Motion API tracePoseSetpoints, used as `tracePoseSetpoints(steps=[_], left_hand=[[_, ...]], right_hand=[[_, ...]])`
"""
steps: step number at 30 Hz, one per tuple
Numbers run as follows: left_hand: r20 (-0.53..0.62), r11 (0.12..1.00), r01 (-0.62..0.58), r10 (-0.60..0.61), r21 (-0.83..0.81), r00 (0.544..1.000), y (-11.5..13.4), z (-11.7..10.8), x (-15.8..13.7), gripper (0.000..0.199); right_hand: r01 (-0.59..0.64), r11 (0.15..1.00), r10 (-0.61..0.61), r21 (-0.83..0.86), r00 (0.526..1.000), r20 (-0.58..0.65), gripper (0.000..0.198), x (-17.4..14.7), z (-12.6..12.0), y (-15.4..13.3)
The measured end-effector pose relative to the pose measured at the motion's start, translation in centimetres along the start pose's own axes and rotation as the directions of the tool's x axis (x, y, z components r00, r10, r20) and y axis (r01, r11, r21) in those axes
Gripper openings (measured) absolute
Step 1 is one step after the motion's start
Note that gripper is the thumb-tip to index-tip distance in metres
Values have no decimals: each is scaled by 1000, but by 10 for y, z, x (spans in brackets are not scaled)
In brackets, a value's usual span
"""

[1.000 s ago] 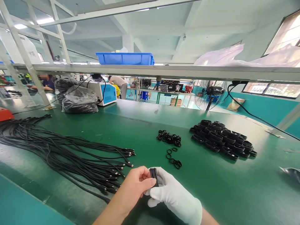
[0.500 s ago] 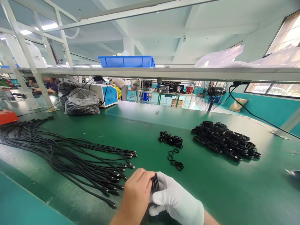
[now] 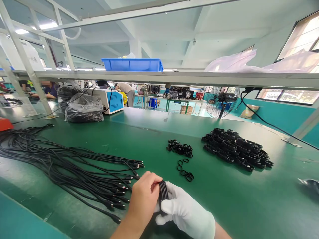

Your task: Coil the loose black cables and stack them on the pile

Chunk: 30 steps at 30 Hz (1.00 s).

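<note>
A coiled black cable (image 3: pixel 163 192) is held between my two hands, low in the middle of the view. My left hand (image 3: pixel 145 196), bare, pinches the coil at its upper left edge. My right hand (image 3: pixel 183 210), in a white glove, grips the coil from the right with the thumb across its front. Left of my hands lie many straight black cables (image 3: pixel 82 166), their plug ends pointing toward me. Beyond my hands are a few loose black rings (image 3: pixel 183 167) and a small pile of black rings (image 3: pixel 179 147). Coiled black cables (image 3: pixel 234 147) are heaped further right.
The green tabletop (image 3: pixel 139 132) carries filled plastic bags (image 3: pixel 84 108) and a blue-and-white machine (image 3: pixel 112 99) at the back left. Overhead, a shelf (image 3: pixel 184 78) bears a blue bin (image 3: pixel 132 64). A shiny object (image 3: pixel 310 184) lies at the right. Other people are in the background.
The coil has risen slightly and shows more of its turns between my hands. My left hand has shifted slightly upward. The whole view has drifted a little.
</note>
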<state>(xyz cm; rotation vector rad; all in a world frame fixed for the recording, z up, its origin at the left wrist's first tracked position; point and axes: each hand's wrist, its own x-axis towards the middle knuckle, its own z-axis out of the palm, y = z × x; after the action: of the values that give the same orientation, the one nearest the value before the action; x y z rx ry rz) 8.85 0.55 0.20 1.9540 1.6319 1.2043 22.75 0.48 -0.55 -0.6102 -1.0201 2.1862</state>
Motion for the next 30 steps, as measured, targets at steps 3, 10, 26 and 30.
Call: tracePoseSetpoints(steps=[3,10,26,30], left_hand=[[118,996,84,-82,-12,990,3,-14,11,17],[571,760,399,-45,-513,819,-11,-38,17,32],[259,853,376,-296,-362,920,-46,-15,19,46],[265,892,351,-279,-284,923,-61,-3,20,44]], right_hand=[[-7,992,1,128,999,44,39,-2,-5,-2],[-227,924,148,308,954,259,48,-3,-10,-6],[97,881,-358,-463,776,-519,33,-3,-26,-50],[-97,807,-489,-582,443,-751,33,-16,-111,-103]])
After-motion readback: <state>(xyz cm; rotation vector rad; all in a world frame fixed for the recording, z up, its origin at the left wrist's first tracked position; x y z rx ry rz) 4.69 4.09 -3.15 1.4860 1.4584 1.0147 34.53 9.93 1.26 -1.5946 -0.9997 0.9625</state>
